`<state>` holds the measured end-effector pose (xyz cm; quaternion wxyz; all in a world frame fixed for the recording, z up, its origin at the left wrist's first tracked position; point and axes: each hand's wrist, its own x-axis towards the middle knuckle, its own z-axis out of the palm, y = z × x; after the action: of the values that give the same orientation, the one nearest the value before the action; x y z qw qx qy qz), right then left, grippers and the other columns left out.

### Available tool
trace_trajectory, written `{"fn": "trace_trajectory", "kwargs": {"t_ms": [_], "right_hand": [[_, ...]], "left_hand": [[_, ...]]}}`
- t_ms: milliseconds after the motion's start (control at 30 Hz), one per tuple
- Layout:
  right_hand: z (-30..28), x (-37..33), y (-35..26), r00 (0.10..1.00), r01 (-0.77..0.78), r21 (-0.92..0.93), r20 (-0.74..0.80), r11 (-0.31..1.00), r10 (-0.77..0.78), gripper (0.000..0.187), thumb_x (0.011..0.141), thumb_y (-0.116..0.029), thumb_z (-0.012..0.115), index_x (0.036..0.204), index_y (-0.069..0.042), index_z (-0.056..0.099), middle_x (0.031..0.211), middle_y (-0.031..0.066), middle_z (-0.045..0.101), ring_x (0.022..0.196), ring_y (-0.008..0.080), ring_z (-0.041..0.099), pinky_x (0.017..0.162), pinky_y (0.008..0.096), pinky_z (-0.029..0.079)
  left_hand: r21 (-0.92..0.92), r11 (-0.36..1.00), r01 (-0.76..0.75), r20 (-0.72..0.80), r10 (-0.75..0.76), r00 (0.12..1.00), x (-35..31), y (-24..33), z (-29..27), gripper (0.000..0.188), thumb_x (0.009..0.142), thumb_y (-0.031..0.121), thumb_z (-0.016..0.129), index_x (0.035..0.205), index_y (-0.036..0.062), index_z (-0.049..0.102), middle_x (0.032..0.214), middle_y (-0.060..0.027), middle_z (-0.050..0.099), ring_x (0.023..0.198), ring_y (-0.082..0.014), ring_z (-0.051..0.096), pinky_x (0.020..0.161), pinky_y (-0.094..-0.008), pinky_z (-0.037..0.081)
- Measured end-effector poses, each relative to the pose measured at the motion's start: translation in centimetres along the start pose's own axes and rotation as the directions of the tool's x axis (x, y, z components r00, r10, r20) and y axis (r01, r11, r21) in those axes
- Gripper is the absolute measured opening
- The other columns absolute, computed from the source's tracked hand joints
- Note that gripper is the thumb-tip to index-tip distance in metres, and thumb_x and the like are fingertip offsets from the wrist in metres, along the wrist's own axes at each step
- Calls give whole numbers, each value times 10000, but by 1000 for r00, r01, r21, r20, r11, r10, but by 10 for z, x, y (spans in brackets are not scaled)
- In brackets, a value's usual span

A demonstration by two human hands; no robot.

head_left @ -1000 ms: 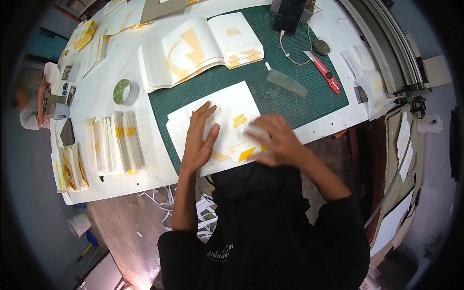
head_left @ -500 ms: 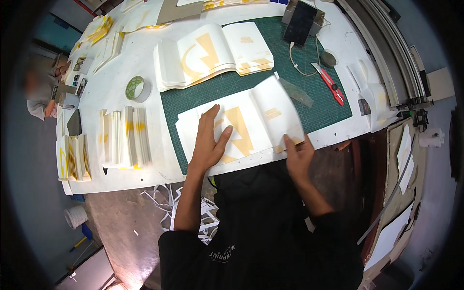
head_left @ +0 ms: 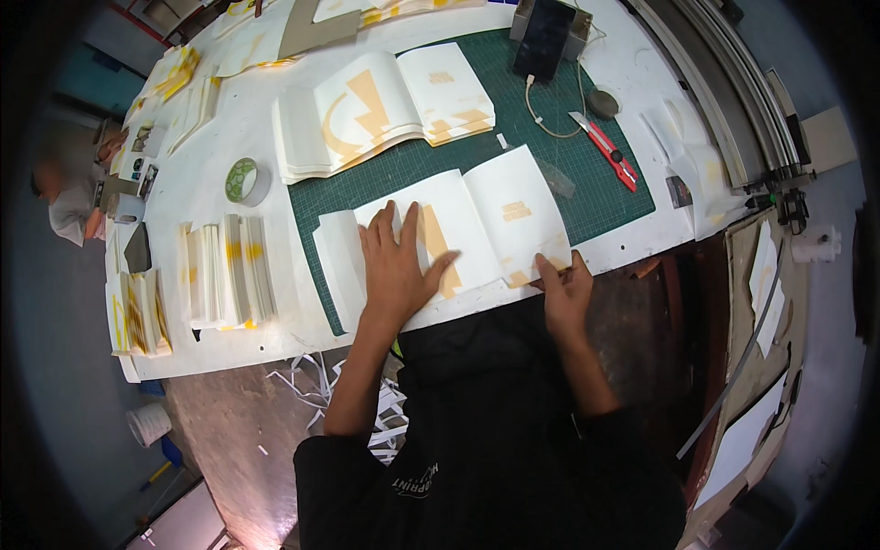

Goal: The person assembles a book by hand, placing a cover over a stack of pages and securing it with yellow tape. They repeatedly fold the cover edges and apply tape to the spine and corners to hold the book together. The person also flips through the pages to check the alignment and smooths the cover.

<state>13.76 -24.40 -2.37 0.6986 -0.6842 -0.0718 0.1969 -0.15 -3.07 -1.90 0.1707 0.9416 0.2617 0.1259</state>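
Leaf (head_left: 513,197) now flatter; hands (head_left: 396,280) on paper (head_left: 341,243); bare mat (head_left: 605,206) past right edge

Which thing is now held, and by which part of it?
The printed sheet: the right hand pinches its lower right corner; the left hand only rests on it.

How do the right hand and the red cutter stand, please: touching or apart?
Apart: the head view shows green mat and white tabletop between the right hand and the red cutter.
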Motion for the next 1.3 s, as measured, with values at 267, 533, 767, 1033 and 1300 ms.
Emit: {"fn": "trace_trajectory", "kwargs": {"t_ms": [267,533,767,1033,1300], "right_hand": [[26,-45,-99,739,519,13,496,854,-456,212,987,-31,725,935,-17,520,935,211,768,678,80,658,561,262,508],[51,-13,-144,831,397,406,222,823,-510,258,972,-27,708,1158,62,552,1069,185,704,895,155,692,754,296,547],[117,145,-124,916,193,406,251,893,-312,392,998,-58,696,1341,83,570,1237,182,685,1051,247,735,810,365,678],[99,196,-61,952,264,-470,265,842,-150,295,934,-186,795,1029,46,640,837,146,737,716,229,751,616,355,600],[62,304,-59,541,514,-858,317,8,-779,510,1006,-405,668,1381,-62,625,1551,293,420,1463,489,363,1134,654,340]], "left_hand": [[-377,919,-115,-217,33,976,-46,25,26,792,911,308,765,1534,-48,431,1621,-379,319,1524,-591,279,1222,-754,158],[-2,999,40,-669,-31,743,-19,-35,-23,534,1006,266,681,1462,1,598,1572,-258,522,1523,-429,429,1254,-668,222],[372,924,92,-604,166,779,99,-89,-117,625,928,177,711,1537,182,568,1651,-156,451,1550,-384,379,1268,-669,183],[472,862,182,84,-250,965,96,-97,-129,669,941,371,758,1548,183,551,1629,-241,437,1546,-407,365,1266,-705,91],[183,975,-125,-162,155,975,174,-39,-78,610,1015,473,658,1483,87,595,1656,-242,399,1555,-413,346,1257,-655,226]]}}
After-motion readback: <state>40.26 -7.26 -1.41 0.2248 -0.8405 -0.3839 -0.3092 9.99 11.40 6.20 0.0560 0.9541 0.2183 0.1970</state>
